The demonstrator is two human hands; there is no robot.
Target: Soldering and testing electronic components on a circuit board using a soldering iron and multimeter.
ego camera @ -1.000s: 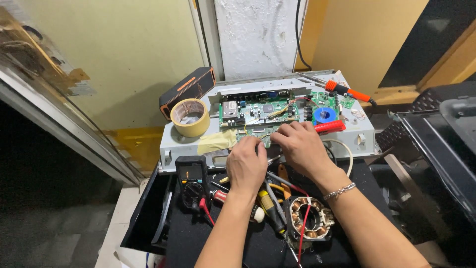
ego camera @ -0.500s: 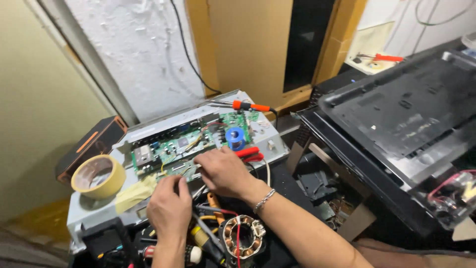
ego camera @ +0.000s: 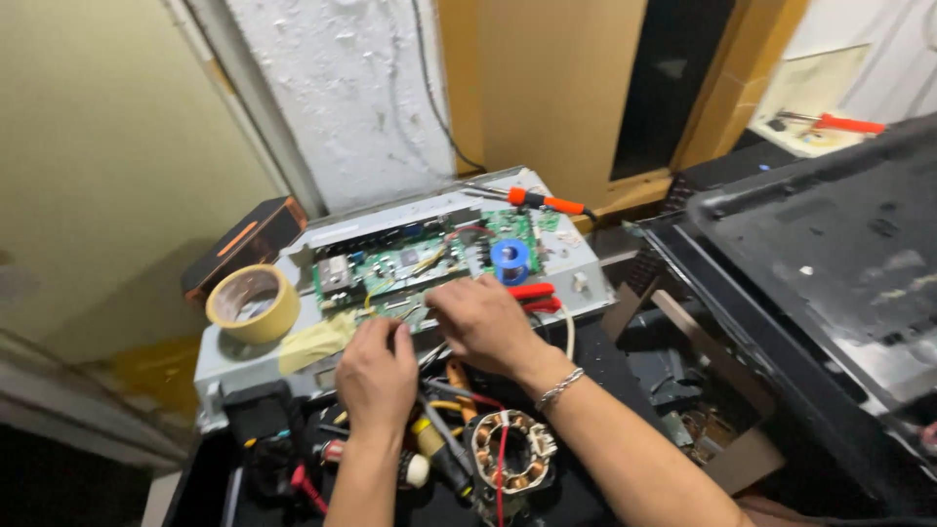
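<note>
Two bare hands at the near edge of a green circuit board (ego camera: 410, 268) | left hand (ego camera: 376, 376) fingers curled, hold unclear | right hand (ego camera: 483, 322) palm down, grip hidden | tape roll (ego camera: 252, 303) left of board | red-handled pliers (ego camera: 535, 296) right | motor stator (ego camera: 509, 459) nearer.

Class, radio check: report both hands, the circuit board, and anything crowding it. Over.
Left hand and right hand at near edge of green circuit board. Grips hidden. Tape roll left, red-handled tool right, motor stator below.
</note>
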